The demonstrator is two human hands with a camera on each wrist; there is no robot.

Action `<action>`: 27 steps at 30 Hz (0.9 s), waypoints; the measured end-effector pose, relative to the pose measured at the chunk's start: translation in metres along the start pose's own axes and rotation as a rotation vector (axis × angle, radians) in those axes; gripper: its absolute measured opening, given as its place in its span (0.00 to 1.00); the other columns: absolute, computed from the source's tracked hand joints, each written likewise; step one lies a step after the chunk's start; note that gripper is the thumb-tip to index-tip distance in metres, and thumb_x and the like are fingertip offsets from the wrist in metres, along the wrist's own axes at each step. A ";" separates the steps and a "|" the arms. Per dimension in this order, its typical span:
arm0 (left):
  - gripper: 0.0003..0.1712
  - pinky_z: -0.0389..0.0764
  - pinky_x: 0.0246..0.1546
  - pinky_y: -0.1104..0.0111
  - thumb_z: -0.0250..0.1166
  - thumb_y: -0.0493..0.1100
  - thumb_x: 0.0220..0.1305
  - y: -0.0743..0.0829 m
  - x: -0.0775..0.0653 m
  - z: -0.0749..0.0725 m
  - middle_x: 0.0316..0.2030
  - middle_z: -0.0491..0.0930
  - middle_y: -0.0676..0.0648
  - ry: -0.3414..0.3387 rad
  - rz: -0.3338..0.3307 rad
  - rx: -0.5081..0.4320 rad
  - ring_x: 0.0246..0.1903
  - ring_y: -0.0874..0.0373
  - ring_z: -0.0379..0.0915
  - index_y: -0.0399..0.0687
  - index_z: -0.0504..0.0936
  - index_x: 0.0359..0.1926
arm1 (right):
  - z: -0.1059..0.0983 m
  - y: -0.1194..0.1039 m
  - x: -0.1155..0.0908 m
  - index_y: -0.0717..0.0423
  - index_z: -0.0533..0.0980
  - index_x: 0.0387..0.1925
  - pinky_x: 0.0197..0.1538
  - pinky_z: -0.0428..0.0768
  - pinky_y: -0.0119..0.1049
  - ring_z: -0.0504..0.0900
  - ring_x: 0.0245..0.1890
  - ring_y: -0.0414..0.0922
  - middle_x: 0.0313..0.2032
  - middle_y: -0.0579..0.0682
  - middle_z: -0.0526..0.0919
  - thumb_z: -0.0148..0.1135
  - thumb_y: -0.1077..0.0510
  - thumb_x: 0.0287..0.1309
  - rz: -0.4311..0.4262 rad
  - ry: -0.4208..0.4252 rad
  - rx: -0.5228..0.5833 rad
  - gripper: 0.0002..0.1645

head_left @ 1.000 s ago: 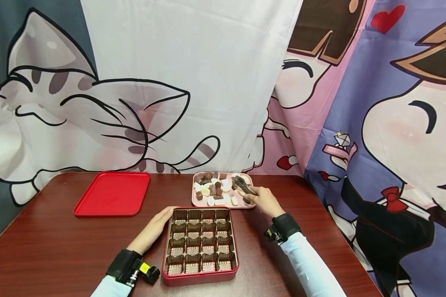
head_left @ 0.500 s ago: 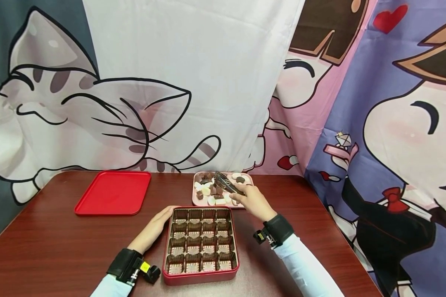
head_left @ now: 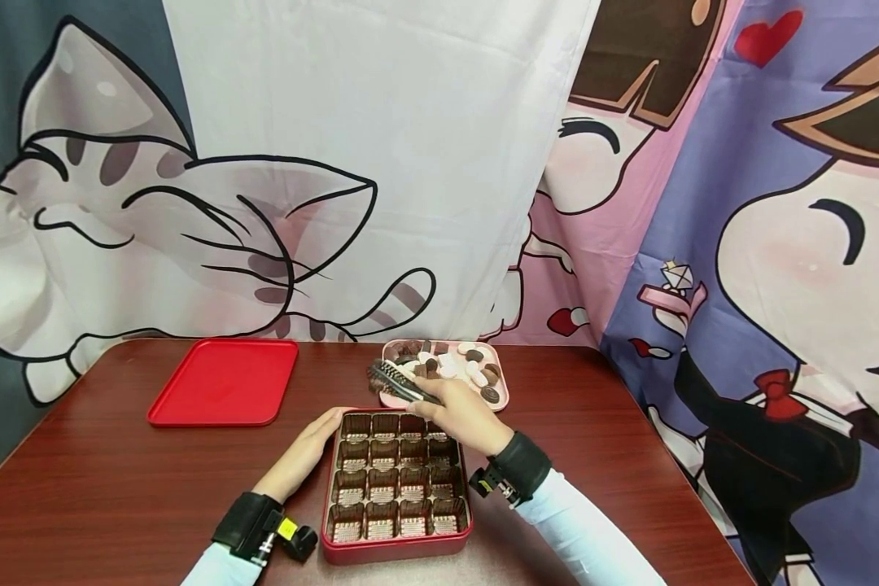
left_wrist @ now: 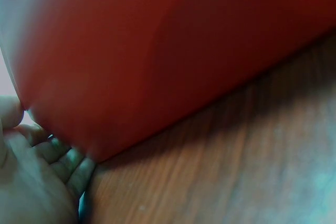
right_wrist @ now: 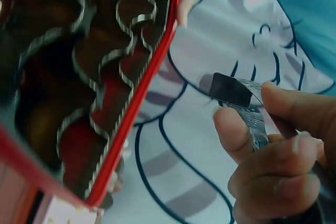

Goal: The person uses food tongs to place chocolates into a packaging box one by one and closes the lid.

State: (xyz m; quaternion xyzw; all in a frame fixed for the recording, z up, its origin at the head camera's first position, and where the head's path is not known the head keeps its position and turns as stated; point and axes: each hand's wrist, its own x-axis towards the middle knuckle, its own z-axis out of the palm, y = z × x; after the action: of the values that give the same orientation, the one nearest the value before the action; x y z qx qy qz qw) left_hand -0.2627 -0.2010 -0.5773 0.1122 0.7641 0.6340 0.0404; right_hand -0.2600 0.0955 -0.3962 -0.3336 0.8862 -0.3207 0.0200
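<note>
A red lid (head_left: 223, 382) lay beyond the left hand (head_left: 303, 450), which rested relaxed against the red box (head_left: 399, 553) of gold compartments (head_left: 382, 486). Tongs (head_left: 403, 383) pinched in the right hand (head_left: 470, 417) overhung the pink tray (head_left: 503, 391) of brown and white pieces (head_left: 448, 366) beyond it.

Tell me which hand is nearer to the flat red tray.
Left. The left hand touches the far-left corner area of the red box, just right of the red tray; the right hand is farther right, holding tongs.
</note>
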 end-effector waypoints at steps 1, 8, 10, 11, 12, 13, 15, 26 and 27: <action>0.37 0.64 0.73 0.68 0.46 0.61 0.91 0.001 0.000 0.001 0.78 0.68 0.35 0.004 0.001 0.014 0.78 0.49 0.60 0.38 0.70 0.80 | 0.003 -0.002 0.000 0.66 0.83 0.64 0.31 0.69 0.32 0.68 0.24 0.35 0.32 0.51 0.83 0.67 0.57 0.77 -0.003 -0.015 -0.007 0.22; 0.41 0.59 0.80 0.57 0.44 0.59 0.91 0.039 -0.013 0.010 0.80 0.59 0.26 0.030 -0.044 0.076 0.82 0.35 0.51 0.26 0.63 0.81 | 0.022 -0.007 -0.001 0.65 0.79 0.71 0.34 0.71 0.31 0.68 0.19 0.36 0.35 0.52 0.86 0.69 0.57 0.77 0.029 -0.126 -0.025 0.27; 0.41 0.52 0.82 0.47 0.43 0.56 0.92 0.055 -0.017 0.013 0.81 0.53 0.22 0.030 -0.089 0.054 0.83 0.30 0.44 0.21 0.56 0.81 | 0.026 -0.008 -0.001 0.65 0.78 0.72 0.40 0.77 0.33 0.76 0.23 0.38 0.44 0.56 0.90 0.69 0.57 0.77 0.034 -0.141 -0.060 0.29; 0.40 0.49 0.82 0.42 0.42 0.53 0.92 0.061 -0.018 0.014 0.81 0.50 0.21 0.026 -0.104 0.048 0.83 0.28 0.41 0.18 0.53 0.81 | 0.028 -0.008 -0.002 0.65 0.79 0.72 0.45 0.80 0.34 0.82 0.28 0.40 0.50 0.57 0.91 0.69 0.56 0.77 0.031 -0.145 -0.080 0.29; 0.40 0.46 0.82 0.39 0.42 0.51 0.92 0.066 -0.019 0.014 0.81 0.47 0.20 0.021 -0.122 0.042 0.83 0.27 0.38 0.17 0.50 0.81 | 0.030 -0.008 -0.002 0.64 0.79 0.71 0.50 0.83 0.36 0.87 0.35 0.43 0.54 0.57 0.91 0.69 0.56 0.77 0.030 -0.150 -0.097 0.28; 0.39 0.44 0.82 0.39 0.41 0.49 0.92 0.069 -0.020 0.015 0.82 0.46 0.20 0.024 -0.142 0.035 0.83 0.27 0.36 0.16 0.49 0.81 | 0.031 -0.008 -0.002 0.64 0.79 0.71 0.55 0.84 0.39 0.90 0.41 0.46 0.56 0.58 0.90 0.69 0.56 0.77 0.031 -0.156 -0.106 0.28; 0.38 0.44 0.82 0.40 0.41 0.48 0.92 0.072 -0.021 0.015 0.82 0.46 0.21 0.029 -0.157 0.028 0.83 0.28 0.36 0.16 0.49 0.81 | 0.033 -0.007 -0.001 0.62 0.80 0.71 0.60 0.84 0.44 0.89 0.55 0.49 0.58 0.57 0.90 0.69 0.55 0.76 0.024 -0.160 -0.129 0.27; 0.39 0.46 0.81 0.38 0.42 0.53 0.92 0.071 -0.023 0.015 0.82 0.51 0.22 0.020 -0.103 0.064 0.83 0.27 0.40 0.20 0.56 0.81 | 0.037 -0.005 0.002 0.59 0.82 0.70 0.45 0.81 0.37 0.84 0.38 0.40 0.49 0.50 0.92 0.72 0.54 0.73 0.063 -0.196 -0.113 0.28; 0.38 0.45 0.82 0.39 0.42 0.51 0.92 0.071 -0.022 0.015 0.82 0.49 0.22 0.016 -0.116 0.058 0.83 0.28 0.39 0.21 0.55 0.82 | 0.037 -0.005 0.002 0.59 0.82 0.70 0.48 0.83 0.39 0.86 0.42 0.41 0.53 0.51 0.91 0.72 0.54 0.73 0.068 -0.199 -0.119 0.29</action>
State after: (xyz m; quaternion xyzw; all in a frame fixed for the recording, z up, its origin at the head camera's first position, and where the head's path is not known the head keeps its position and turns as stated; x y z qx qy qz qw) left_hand -0.2295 -0.1797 -0.5124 0.0640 0.7877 0.6090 0.0677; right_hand -0.2497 0.0704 -0.4224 -0.3342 0.9081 -0.2321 0.0989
